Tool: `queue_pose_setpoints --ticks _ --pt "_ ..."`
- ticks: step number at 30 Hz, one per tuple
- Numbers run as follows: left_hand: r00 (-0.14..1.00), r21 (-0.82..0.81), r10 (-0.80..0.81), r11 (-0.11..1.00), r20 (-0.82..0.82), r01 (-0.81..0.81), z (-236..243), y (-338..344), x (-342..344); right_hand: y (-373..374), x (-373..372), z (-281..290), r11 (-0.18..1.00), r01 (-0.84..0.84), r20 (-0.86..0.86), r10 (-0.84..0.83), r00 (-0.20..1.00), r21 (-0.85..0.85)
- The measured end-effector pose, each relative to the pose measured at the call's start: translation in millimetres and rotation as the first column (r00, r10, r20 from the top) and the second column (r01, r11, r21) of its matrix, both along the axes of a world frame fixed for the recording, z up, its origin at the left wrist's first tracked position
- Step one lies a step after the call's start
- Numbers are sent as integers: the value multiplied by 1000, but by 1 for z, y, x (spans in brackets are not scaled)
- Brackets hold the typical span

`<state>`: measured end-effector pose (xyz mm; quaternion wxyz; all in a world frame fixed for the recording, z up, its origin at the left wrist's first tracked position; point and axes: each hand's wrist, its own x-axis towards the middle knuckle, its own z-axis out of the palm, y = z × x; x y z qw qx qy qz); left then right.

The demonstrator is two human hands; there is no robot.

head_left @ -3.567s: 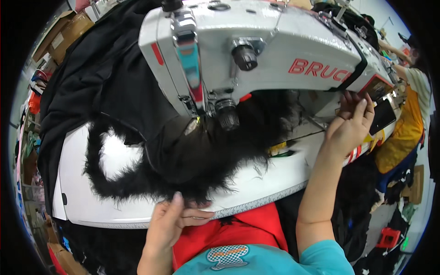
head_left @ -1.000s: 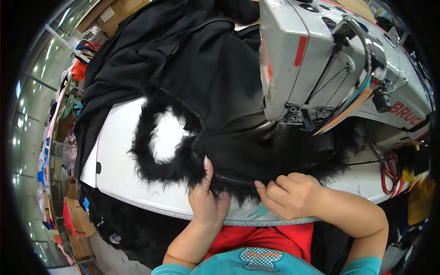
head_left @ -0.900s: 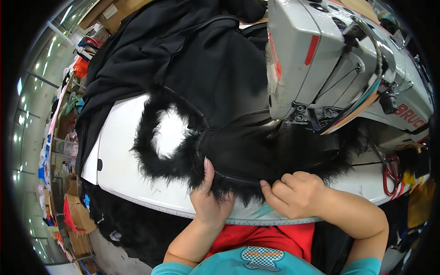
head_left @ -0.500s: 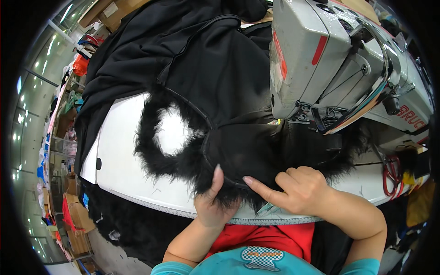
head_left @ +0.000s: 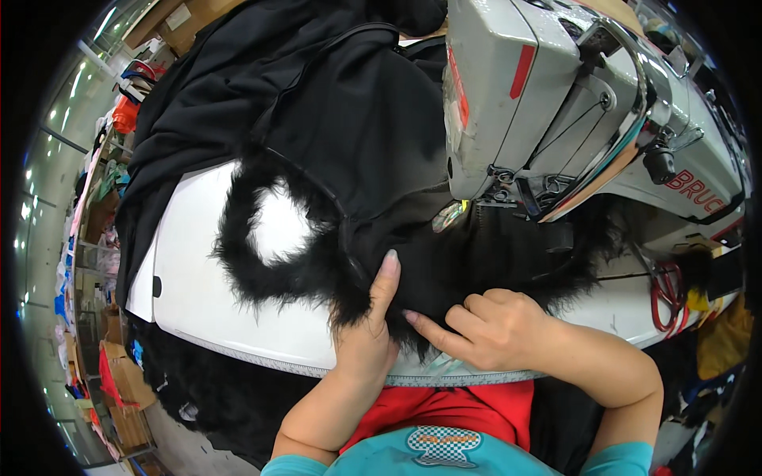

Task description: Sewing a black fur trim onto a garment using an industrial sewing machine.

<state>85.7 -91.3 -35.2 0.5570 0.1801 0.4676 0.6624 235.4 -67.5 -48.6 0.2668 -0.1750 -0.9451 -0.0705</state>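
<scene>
Black fabric with a piped seam and a fluffy black fur trim lies under the head of a white sewing machine. My left hand grips the front fabric edge, thumb on top, fingers hidden underneath. My right hand is just right of it, index finger stretched to the seam area near the left thumb, other fingers curled; what they hold, if anything, is hidden. The trim forms a loop on the white table.
A large pile of black cloth covers the back left. Red-handled scissors lie at the right. A measuring tape strip runs along the front table edge. Cardboard boxes and cluttered shelves stand left; more dark cloth hangs below the table.
Earlier my right hand was up by the machine's arm; it came down to the fabric edge. Lately its index finger has stretched leftward, while my left thumb has moved up onto the fabric.
</scene>
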Motion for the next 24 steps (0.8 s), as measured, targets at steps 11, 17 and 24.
queue_pose_setpoints --ticks 11,17,24 --pt "982 -19 -167 985 89 169 7 -1 -2 1 13 19 999 -34 -221 29 975 -19" --pt "981 5 -186 983 -53 186 4 -6 -2 6 23 30 950 211 -291 -274 917 -229" --pt "951 0 -266 963 -158 270 3 -4 -6 3 17 30 951 286 -226 -306 925 -119"
